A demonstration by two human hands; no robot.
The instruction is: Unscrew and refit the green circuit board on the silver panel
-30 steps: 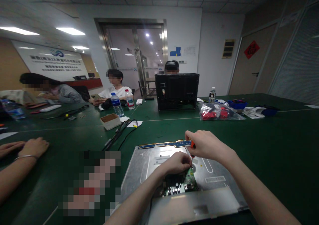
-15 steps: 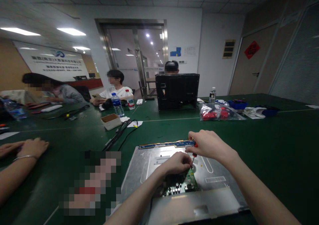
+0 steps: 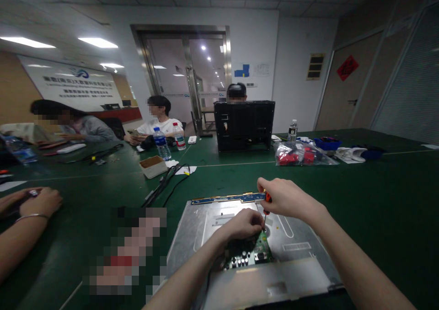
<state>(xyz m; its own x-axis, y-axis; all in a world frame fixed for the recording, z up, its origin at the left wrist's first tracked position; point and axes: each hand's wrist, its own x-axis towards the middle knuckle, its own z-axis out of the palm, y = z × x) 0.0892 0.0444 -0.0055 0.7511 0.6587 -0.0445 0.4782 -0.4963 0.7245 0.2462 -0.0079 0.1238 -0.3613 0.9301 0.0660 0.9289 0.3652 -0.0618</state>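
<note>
My right hand (image 3: 286,198) is closed around the red-and-black handle of a screwdriver (image 3: 267,197). The screwdriver stands nearly upright, its tip down at the upper corner of a green circuit board (image 3: 263,247). Close beside that tip, my left hand (image 3: 246,223) has its fingers curled in a pinch; what they hold, if anything, is hidden. Part of the board lies under my left hand and forearm. Beneath both hands is a flat metal panel (image 3: 297,234), with a narrow blue circuit strip (image 3: 226,199) along its far edge.
Left of the panel, black cables (image 3: 166,182) run past a small open box (image 3: 153,167). Another person's hands (image 3: 41,204) rest at the left. Farther back stand bottles (image 3: 161,144), a black monitor-like frame (image 3: 244,126) and a plastic bag with red items (image 3: 302,154).
My right hand has shifted slightly left and turned a little on the screwdriver handle. My left hand stays put. The hands of the person at left have moved slightly.
</note>
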